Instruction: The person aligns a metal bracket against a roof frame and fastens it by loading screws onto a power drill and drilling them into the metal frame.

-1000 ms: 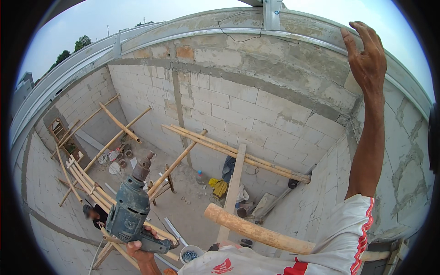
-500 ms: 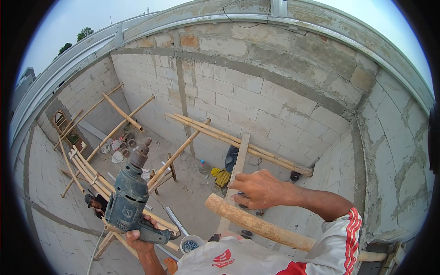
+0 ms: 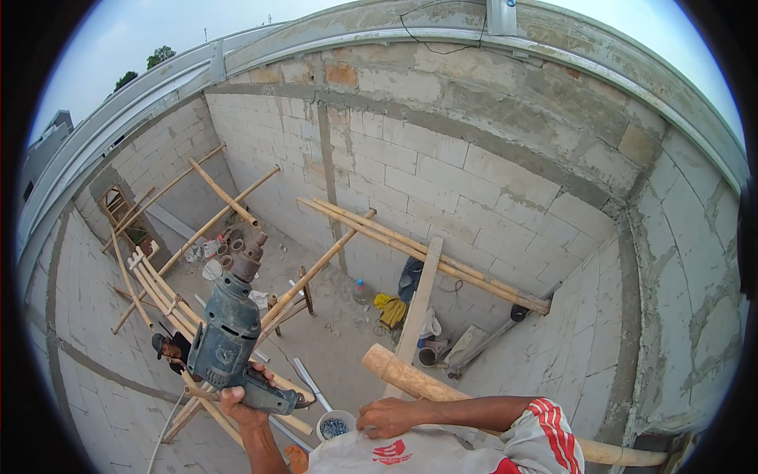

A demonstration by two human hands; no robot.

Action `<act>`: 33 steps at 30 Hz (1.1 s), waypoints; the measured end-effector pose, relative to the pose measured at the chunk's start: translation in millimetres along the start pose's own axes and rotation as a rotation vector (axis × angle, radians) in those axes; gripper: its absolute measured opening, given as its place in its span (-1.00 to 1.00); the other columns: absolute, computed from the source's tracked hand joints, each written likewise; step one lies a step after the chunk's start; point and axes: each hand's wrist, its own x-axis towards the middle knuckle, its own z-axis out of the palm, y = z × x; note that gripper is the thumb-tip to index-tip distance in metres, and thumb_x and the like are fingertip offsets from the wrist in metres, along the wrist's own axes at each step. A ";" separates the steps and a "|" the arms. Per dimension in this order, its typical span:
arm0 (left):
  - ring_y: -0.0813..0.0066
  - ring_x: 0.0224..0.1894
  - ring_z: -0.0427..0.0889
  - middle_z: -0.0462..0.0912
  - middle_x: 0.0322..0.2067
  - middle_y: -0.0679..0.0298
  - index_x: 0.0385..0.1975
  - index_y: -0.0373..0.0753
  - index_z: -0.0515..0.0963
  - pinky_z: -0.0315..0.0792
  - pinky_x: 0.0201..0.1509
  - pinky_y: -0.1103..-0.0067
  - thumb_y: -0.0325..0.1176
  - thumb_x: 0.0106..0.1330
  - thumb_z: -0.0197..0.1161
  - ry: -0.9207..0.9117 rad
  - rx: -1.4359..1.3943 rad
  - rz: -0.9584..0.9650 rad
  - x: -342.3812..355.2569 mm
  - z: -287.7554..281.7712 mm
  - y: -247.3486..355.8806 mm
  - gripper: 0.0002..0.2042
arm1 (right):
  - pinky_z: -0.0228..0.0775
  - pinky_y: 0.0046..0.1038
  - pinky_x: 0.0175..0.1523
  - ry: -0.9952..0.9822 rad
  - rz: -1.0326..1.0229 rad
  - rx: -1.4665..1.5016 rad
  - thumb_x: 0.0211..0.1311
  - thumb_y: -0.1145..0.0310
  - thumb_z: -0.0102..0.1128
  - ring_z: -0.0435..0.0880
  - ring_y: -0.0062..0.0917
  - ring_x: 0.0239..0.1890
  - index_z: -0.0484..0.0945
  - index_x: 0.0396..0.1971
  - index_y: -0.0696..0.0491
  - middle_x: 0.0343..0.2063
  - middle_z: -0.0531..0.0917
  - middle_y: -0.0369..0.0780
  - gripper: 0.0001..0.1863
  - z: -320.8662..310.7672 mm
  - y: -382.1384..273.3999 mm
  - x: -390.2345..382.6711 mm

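Observation:
My left hand (image 3: 246, 397) is wrapped round the handle of a dark teal power drill (image 3: 227, 336), its metal chuck (image 3: 247, 261) tilted upward. A cord hangs down on the drill's left side. Just right of the drill is a small white bucket (image 3: 321, 419) holding bluish metal screws or similar fasteners (image 3: 334, 429). Beside the bucket's right edge my right hand (image 3: 387, 417) is bent low against my shirt, with its fingertips hidden. A thick bamboo pole (image 3: 418, 377) passes behind my right forearm.
Bamboo scaffold poles (image 3: 316, 268) cross the room below. A wooden plank (image 3: 417, 316) leans toward the block wall (image 3: 442, 170). Far down are a yellow bag (image 3: 391, 310), several buckets (image 3: 229, 257) and another person (image 3: 170, 347) at left. A metal beam (image 3: 355, 35) tops the wall.
My right hand has come down and left, from above the bamboo pole to beside the bucket. The drill stays in my left hand, and the whole view has shifted slightly.

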 end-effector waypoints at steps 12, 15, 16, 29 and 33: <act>0.08 -0.39 0.66 0.61 -0.32 -0.04 -0.08 -0.48 0.45 0.62 -0.34 0.29 -0.21 -0.21 0.20 -0.033 -0.050 -0.028 10.5 11.2 -6.0 -0.37 | 0.49 -0.04 -0.13 -0.005 0.058 0.034 0.14 0.40 0.07 0.68 -0.06 -0.23 0.59 -0.36 0.14 -0.35 0.66 0.02 -0.83 38.2 28.1 47.9; 0.06 -0.39 0.68 0.63 -0.32 -0.06 -0.08 -0.49 0.46 0.65 -0.32 0.27 -0.21 -0.22 0.21 -0.011 -0.054 -0.033 6.5 7.9 -3.0 -0.37 | 0.53 -0.08 -0.18 -0.071 0.007 -0.187 0.12 0.42 0.05 0.68 -0.06 -0.21 0.60 -0.35 0.17 -0.33 0.66 0.03 -0.81 39.7 19.6 52.6; 0.06 -0.38 0.68 0.63 -0.32 -0.06 -0.07 -0.50 0.45 0.66 -0.32 0.27 -0.21 -0.22 0.21 -0.026 -0.043 -0.031 5.6 7.7 -2.7 -0.37 | 0.53 -0.11 -0.19 -0.082 0.007 -0.239 0.11 0.42 0.07 0.68 -0.09 -0.20 0.59 -0.34 0.16 -0.32 0.65 -0.02 -0.82 38.2 15.7 52.2; 0.02 -0.32 0.68 0.61 -0.28 -0.12 0.01 -0.49 0.42 0.64 -0.28 0.27 -0.32 -0.18 0.23 -0.110 -0.130 -0.006 8.3 6.5 -6.9 -0.37 | 0.53 -0.23 0.02 -0.006 -0.365 -0.312 0.12 0.44 0.06 0.58 -0.17 0.04 0.58 -0.19 0.17 -0.14 0.59 0.01 -0.74 63.6 26.5 76.0; 0.02 -0.32 0.67 0.61 -0.29 -0.08 0.03 -0.50 0.41 0.65 -0.29 0.27 -0.26 -0.20 0.21 -0.105 -0.092 -0.024 9.7 3.8 -12.8 -0.32 | 0.51 -0.22 0.02 -0.050 -0.251 -0.378 0.12 0.43 0.07 0.60 -0.16 -0.03 0.54 -0.13 0.19 -0.12 0.56 0.00 -0.70 68.4 30.2 77.8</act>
